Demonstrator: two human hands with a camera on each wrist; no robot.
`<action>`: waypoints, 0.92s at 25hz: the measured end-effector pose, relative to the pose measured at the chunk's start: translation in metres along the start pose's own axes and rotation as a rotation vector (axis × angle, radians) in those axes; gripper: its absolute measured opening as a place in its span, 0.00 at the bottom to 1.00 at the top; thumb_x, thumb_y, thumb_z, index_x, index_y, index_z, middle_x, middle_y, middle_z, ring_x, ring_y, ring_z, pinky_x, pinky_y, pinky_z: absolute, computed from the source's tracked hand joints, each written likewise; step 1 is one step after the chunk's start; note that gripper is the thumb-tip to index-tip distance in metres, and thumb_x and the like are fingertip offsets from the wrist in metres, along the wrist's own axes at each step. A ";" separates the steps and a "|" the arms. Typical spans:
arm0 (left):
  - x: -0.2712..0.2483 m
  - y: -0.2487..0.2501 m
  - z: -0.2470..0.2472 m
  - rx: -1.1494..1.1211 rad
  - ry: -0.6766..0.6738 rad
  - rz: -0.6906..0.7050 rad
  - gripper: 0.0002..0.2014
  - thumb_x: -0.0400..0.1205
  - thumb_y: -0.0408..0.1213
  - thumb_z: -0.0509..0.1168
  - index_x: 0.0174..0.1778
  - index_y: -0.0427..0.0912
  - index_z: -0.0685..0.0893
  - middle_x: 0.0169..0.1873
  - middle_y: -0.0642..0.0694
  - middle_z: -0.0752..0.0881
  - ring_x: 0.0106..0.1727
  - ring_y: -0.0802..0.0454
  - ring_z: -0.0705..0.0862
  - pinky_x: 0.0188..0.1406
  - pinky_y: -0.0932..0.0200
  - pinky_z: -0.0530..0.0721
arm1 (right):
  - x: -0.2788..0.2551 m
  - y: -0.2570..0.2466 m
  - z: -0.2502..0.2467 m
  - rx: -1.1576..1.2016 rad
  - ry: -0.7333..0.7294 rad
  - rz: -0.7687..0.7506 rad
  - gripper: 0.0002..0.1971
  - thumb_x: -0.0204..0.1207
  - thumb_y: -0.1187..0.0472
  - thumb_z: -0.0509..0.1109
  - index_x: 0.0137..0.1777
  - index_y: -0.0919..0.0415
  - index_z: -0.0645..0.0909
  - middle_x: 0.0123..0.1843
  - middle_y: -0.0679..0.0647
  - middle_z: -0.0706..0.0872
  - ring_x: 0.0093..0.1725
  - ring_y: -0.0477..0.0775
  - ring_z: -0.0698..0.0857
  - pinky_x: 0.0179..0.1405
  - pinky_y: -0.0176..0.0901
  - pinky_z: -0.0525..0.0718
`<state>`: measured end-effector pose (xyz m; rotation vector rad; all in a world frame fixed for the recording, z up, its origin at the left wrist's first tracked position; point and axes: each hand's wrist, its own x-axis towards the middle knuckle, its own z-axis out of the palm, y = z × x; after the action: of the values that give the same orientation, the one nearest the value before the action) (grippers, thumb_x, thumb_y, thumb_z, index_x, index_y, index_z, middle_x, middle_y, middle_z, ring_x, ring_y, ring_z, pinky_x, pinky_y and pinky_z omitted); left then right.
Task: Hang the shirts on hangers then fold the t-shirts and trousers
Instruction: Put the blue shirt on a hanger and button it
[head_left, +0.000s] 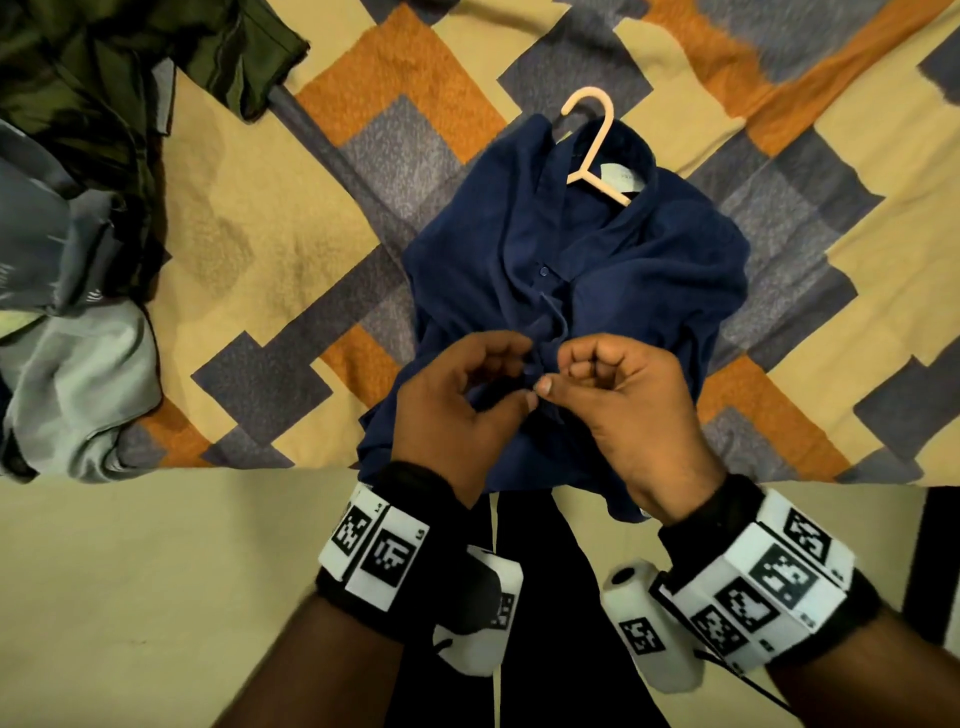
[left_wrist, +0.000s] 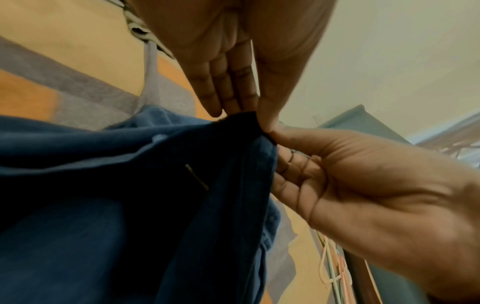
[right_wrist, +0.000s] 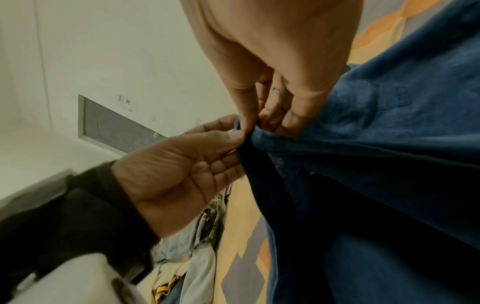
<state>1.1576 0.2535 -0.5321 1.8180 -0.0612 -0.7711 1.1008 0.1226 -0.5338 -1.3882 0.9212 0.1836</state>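
Observation:
A navy blue shirt (head_left: 597, 270) lies front up on the patterned blanket, with a cream hanger (head_left: 597, 145) inside its collar and the hook pointing away from me. One button (head_left: 544, 270) shows on the placket. Lower down the front, my left hand (head_left: 525, 379) and right hand (head_left: 553, 371) meet, each pinching an edge of the placket. In the left wrist view the left hand (left_wrist: 250, 117) grips the dark fabric edge of the shirt (left_wrist: 103, 205) against the right hand (left_wrist: 276, 148). The right wrist view shows the right hand (right_wrist: 258, 127) and left hand (right_wrist: 235, 128) pinching the same fold of shirt (right_wrist: 389, 164).
An olive green garment (head_left: 104, 67) and pale grey clothes (head_left: 67, 338) are piled at the blanket's (head_left: 260, 234) left side. The cream bed edge (head_left: 156, 571) runs along the front. Several thin hangers (left_wrist: 335, 277) hang beside the bed on the right.

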 end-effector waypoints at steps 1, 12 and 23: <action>-0.001 0.000 0.001 -0.077 0.001 -0.010 0.17 0.73 0.21 0.72 0.52 0.45 0.84 0.42 0.53 0.87 0.46 0.63 0.86 0.49 0.71 0.81 | 0.001 0.000 0.000 0.007 -0.011 0.000 0.12 0.69 0.76 0.76 0.35 0.59 0.82 0.25 0.42 0.78 0.28 0.38 0.76 0.32 0.29 0.78; -0.006 -0.006 0.006 -0.180 -0.002 -0.010 0.24 0.74 0.21 0.71 0.54 0.56 0.76 0.35 0.47 0.88 0.40 0.53 0.88 0.42 0.61 0.85 | -0.013 0.000 -0.004 -0.034 0.093 -0.170 0.12 0.71 0.73 0.76 0.38 0.54 0.84 0.31 0.50 0.79 0.32 0.42 0.77 0.37 0.30 0.79; -0.031 -0.031 0.001 -0.024 -0.010 0.002 0.21 0.73 0.24 0.74 0.46 0.56 0.76 0.31 0.49 0.88 0.32 0.57 0.87 0.36 0.64 0.85 | -0.034 0.042 -0.008 -0.401 0.227 -0.323 0.10 0.71 0.73 0.75 0.41 0.55 0.83 0.39 0.56 0.86 0.38 0.47 0.84 0.41 0.29 0.80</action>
<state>1.1225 0.2770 -0.5447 1.7908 -0.0600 -0.7764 1.0497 0.1388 -0.5428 -1.9398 0.8591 -0.0404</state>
